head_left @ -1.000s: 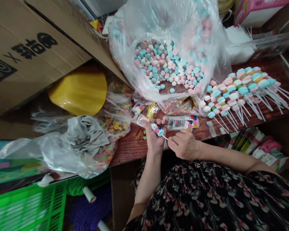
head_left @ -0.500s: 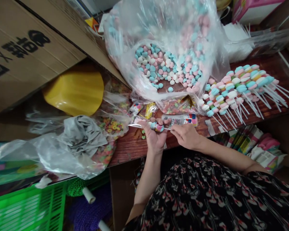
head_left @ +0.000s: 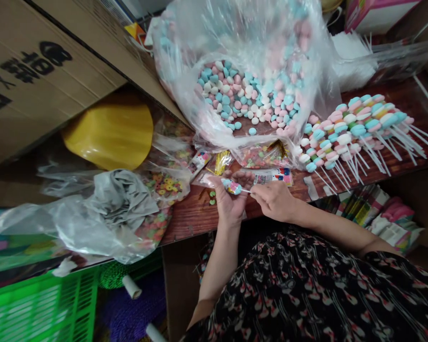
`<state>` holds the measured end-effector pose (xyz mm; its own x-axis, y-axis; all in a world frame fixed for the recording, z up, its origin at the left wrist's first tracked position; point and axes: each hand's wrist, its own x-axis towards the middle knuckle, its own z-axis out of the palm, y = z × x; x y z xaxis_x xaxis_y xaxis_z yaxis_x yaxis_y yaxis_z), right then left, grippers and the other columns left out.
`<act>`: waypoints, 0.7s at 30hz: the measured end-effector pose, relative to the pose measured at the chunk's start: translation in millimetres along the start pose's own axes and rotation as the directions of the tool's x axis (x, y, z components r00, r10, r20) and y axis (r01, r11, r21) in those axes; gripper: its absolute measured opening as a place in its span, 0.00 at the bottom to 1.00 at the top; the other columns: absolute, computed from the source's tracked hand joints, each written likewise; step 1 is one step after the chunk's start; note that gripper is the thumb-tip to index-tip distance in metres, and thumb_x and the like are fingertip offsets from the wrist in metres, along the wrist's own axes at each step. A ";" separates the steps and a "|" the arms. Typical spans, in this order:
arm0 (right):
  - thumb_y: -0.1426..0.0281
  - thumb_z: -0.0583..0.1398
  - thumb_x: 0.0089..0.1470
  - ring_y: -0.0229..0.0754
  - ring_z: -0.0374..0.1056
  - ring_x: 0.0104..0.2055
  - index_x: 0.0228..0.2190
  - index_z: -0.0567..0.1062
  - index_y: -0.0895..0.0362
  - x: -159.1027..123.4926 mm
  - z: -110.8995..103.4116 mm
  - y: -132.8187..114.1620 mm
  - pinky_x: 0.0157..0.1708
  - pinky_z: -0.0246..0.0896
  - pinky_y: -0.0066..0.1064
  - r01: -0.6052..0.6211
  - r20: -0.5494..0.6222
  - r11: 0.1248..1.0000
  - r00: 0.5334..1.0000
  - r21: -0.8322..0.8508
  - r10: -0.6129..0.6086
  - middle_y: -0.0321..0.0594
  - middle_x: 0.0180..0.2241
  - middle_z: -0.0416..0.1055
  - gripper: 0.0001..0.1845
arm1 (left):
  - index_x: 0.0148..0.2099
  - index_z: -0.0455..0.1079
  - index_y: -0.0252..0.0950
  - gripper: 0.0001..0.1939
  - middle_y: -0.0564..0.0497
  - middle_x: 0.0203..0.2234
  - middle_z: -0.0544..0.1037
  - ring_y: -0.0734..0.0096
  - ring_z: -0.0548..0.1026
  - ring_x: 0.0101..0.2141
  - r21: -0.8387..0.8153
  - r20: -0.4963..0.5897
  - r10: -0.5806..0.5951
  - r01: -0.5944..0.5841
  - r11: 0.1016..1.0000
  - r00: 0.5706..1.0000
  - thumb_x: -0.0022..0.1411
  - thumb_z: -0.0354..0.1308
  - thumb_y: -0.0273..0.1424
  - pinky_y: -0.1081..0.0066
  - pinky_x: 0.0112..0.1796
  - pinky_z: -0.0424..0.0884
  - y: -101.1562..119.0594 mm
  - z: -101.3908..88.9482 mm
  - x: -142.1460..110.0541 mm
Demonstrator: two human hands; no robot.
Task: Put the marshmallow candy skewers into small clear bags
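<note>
Over red-brown wooden table (head_left: 181,224), right hand (head_left: 273,199) pinches thin white stick (head_left: 246,191), leading leftward to wrapped pastel candy (head_left: 232,186) held in half-curled left hand (head_left: 231,203)

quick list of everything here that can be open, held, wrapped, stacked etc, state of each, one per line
left hand: holding the candy stick
right hand: pinching its white shaft
candy stick: head in a wrapper, shaft sticking out
big clear bag: open, pastel candies showing
finished-looking candy sticks: piled up, unwrapped
printed wrappers: lying flat
grey bundle: crumpled
</note>
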<state>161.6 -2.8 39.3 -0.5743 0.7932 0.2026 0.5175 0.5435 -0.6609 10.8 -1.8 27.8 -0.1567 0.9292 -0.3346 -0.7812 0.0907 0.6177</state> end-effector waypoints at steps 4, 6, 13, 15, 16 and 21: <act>0.70 0.52 0.62 0.32 0.60 0.23 0.26 0.70 0.57 -0.3 -5.1 -1.6 0.29 0.51 0.25 -0.188 0.069 0.899 0.982 0.396 0.175 0.31 0.19 0.66 0.13 | 0.35 0.72 0.39 0.21 0.52 0.31 0.78 0.67 0.78 0.36 -0.072 0.062 0.048 -0.043 0.996 0.997 0.53 0.64 0.52 0.60 0.47 0.74 10.0 -1.6 -1.9; 0.71 0.53 0.61 0.32 0.60 0.22 0.23 0.67 0.57 0.7 -5.8 -1.4 0.29 0.52 0.25 -0.251 0.122 0.833 0.968 0.493 0.219 0.30 0.17 0.65 0.14 | 0.35 0.72 0.40 0.18 0.53 0.30 0.77 0.69 0.77 0.34 -0.062 0.072 0.048 -0.044 0.997 0.996 0.54 0.65 0.49 0.60 0.47 0.74 12.2 -3.1 -2.8; 0.69 0.53 0.59 0.30 0.57 0.16 0.23 0.66 0.57 0.0 -2.2 4.4 0.23 0.52 0.22 -0.382 0.306 0.647 0.923 0.660 0.233 0.27 0.13 0.63 0.12 | 0.35 0.72 0.40 0.18 0.53 0.28 0.76 0.69 0.76 0.32 -0.027 -0.014 0.047 -0.047 0.999 0.999 0.55 0.63 0.50 0.58 0.46 0.74 16.1 -9.9 2.5; 0.69 0.53 0.58 0.30 0.56 0.15 0.24 0.67 0.57 -1.1 0.0 6.3 0.21 0.50 0.22 -0.409 0.357 0.607 0.910 0.681 0.212 0.26 0.13 0.63 0.11 | 0.33 0.72 0.40 0.17 0.53 0.28 0.75 0.71 0.75 0.31 -0.036 -0.038 0.062 -0.063 0.997 0.997 0.57 0.62 0.49 0.60 0.45 0.74 18.4 -9.5 4.1; 0.69 0.53 0.58 0.31 0.55 0.15 0.25 0.67 0.57 -1.7 1.2 7.0 0.21 0.49 0.22 -0.411 0.363 0.606 0.908 0.681 0.207 0.26 0.13 0.63 0.11 | 0.32 0.71 0.39 0.17 0.54 0.25 0.73 0.73 0.74 0.29 -0.037 -0.040 0.062 -0.063 0.997 0.997 0.58 0.61 0.48 0.61 0.45 0.74 19.3 -8.6 4.5; 0.70 0.54 0.58 0.33 0.59 0.21 0.25 0.71 0.58 -6.3 6.9 10.7 0.26 0.49 0.25 -0.208 0.075 0.901 0.978 0.381 0.195 0.32 0.18 0.66 0.11 | 0.24 0.61 0.37 0.23 0.57 0.17 0.63 0.77 0.68 0.21 -0.031 -0.013 -0.015 0.014 0.999 1.000 0.65 0.53 0.47 0.65 0.42 0.75 20.1 0.6 2.9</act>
<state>166.4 -3.8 26.1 -0.5083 0.8610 0.0154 0.3440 0.2195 -0.9130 -5.0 2.9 39.7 -0.1531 0.9231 -0.3527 -0.8019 0.0925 0.5903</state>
